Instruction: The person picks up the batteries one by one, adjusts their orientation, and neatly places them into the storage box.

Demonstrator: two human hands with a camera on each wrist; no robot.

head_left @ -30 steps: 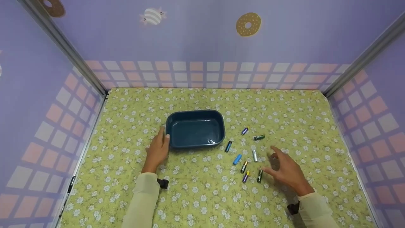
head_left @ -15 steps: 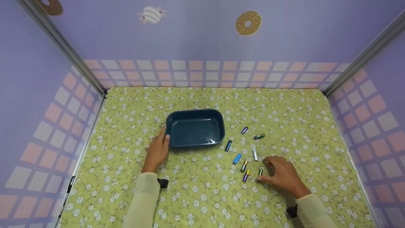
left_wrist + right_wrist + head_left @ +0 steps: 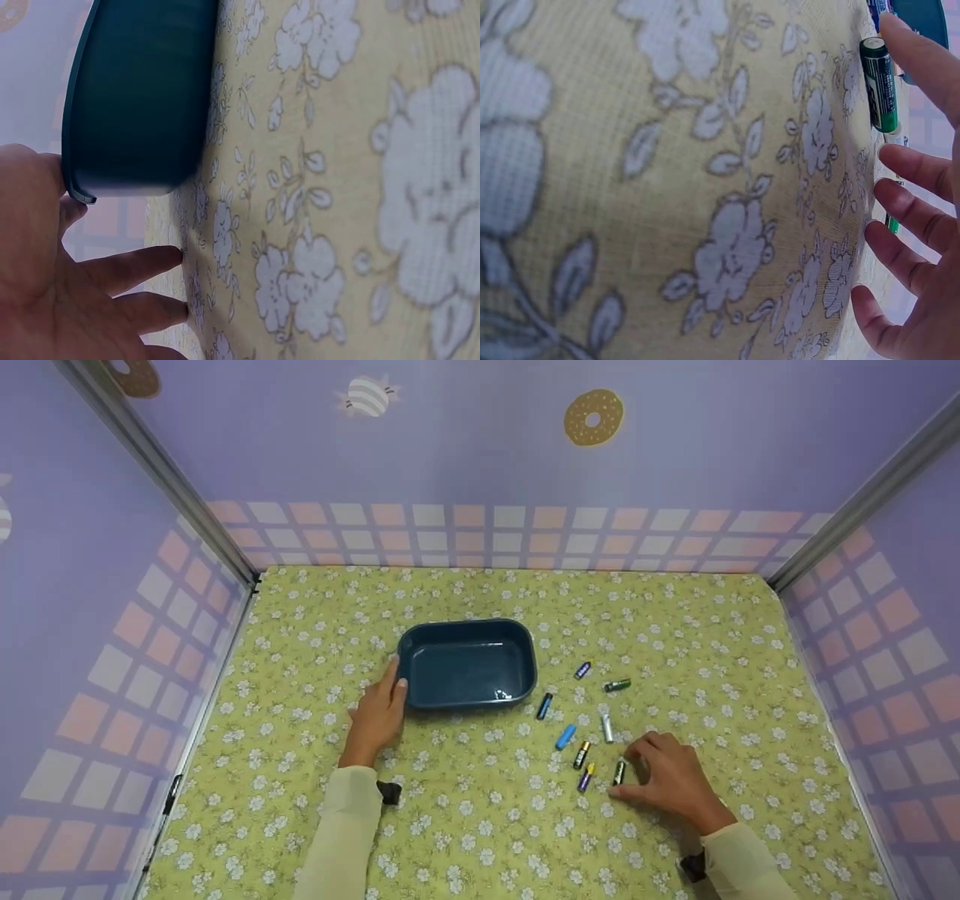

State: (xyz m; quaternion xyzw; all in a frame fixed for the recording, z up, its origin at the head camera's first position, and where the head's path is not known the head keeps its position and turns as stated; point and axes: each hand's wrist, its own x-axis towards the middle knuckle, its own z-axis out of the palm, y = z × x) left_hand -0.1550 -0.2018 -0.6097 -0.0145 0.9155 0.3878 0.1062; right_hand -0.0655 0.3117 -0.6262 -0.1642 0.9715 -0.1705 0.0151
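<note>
My left hand is at the left side of a dark blue rectangular basin, with thumb and index finger right at its rim. In the left wrist view the other fingers stretch down to the cloth beside the basin wall. My right hand arches over a dark green battery lying on the cloth. The thumb is at its near end and the fingertips by its far end, as the battery in the right wrist view shows, with gaps around it.
Several more batteries lie between basin and right hand: a silver one, a light blue one, a black-and-gold one, a purple one and a green one. Flowered cloth covers the table; purple walls enclose it.
My right hand has come left and down over the dark green battery, its thumb and fingers drawing closer together. The left hand and the basin stay in place.
</note>
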